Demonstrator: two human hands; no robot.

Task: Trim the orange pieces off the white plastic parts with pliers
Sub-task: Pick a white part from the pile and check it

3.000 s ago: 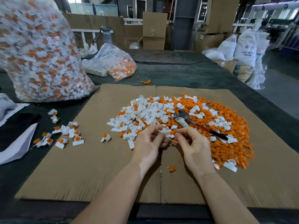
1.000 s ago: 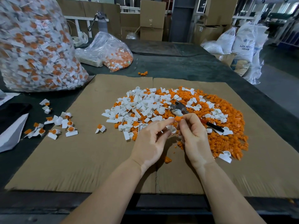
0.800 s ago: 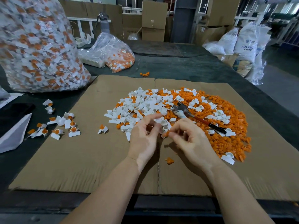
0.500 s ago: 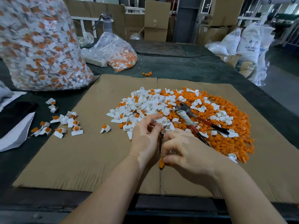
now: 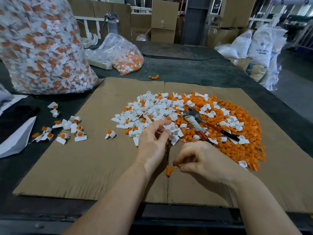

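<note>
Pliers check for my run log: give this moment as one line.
pliers: idle on pile | left hand: at white parts | right hand: pinching orange pieces

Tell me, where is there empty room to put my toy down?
The cardboard is bare between the left hand and the scattered untrimmed parts. The pile around the pliers is crowded.

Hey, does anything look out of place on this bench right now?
Yes: the pliers lie unused on the pile while both hands work bare. A few orange bits sit off the cardboard.
</note>
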